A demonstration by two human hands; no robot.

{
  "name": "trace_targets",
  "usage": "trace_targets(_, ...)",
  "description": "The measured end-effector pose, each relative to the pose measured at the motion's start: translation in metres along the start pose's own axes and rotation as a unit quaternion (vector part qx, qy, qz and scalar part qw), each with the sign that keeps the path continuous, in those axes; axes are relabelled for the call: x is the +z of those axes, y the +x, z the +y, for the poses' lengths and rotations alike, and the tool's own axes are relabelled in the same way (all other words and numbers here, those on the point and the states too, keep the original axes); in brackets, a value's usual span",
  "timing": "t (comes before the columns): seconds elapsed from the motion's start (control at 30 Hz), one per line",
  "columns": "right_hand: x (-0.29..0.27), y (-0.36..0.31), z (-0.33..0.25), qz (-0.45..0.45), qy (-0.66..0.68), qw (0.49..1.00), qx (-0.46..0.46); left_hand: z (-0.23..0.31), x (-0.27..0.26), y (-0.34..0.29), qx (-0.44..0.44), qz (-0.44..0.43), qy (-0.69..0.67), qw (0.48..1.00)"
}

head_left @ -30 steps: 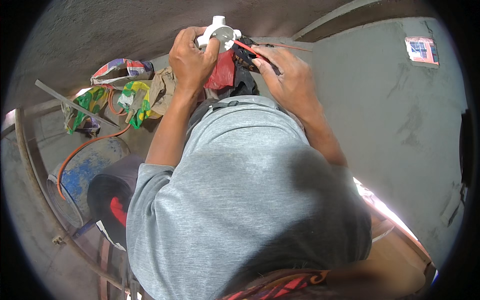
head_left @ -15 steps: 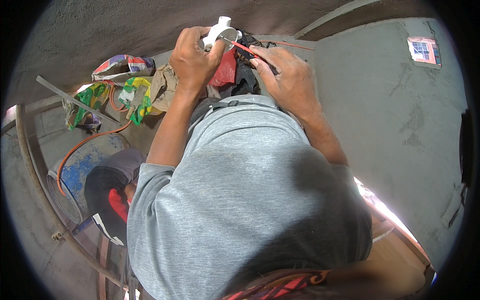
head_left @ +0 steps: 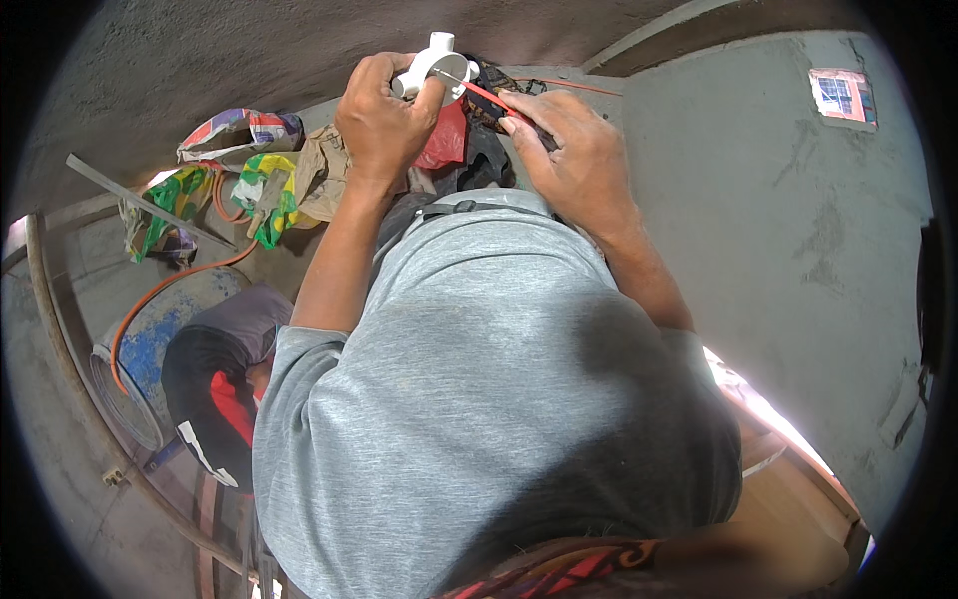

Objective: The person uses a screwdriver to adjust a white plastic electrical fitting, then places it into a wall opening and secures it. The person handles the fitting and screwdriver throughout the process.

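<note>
My left hand [head_left: 384, 125] holds up a round white plastic junction box [head_left: 422, 67] with short pipe stubs, pinched between thumb and fingers at its left side. In my right hand [head_left: 581, 150] is a screwdriver [head_left: 484, 95] with a red sleeved shaft; the fingers are wrapped round its dark handle and hide most of it. The bare metal tip reaches into the box's open face, beside my left thumb. Whether the tip sits on a screw is too small to tell.
At the left a person in dark and red clothing [head_left: 205, 364] bends beside a blue-stained drum [head_left: 190, 311]. An orange hose [head_left: 150, 295] runs over it. Printed sacks [head_left: 239, 135] and a red plastic bag [head_left: 444, 140] lie beyond. A grey wall [head_left: 738, 200] stands at the right.
The whole view has shifted slightly. Both hands keep their grips, with the screwdriver tip still inside the box. The person at the left has moved a little.
</note>
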State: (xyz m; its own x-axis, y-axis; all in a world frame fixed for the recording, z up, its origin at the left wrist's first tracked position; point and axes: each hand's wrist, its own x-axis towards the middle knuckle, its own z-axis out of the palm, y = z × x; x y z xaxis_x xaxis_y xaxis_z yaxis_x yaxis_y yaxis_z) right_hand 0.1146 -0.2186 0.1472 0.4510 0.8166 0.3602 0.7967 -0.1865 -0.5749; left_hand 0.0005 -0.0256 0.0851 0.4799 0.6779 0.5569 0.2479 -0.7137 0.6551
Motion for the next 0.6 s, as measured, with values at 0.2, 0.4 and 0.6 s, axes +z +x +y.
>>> trace_targets(0.2,0.0008,-0.0028,0.003,-0.007,-0.016,1.0,0.001,0.0003,0.0001,-0.0003,0.015,-0.008,0.021,1.0)
trace_targets(0.4,-0.003,0.0004,-0.0056,0.015,0.026,0.998,0.054,-0.005,-0.0033,-0.0001,0.054,-0.004,0.057,0.997)
trace_targets(0.6,0.0038,-0.0036,-0.0039,0.037,-0.012,0.998,0.04,-0.007,-0.0043,0.002,0.079,-0.001,0.058,0.995)
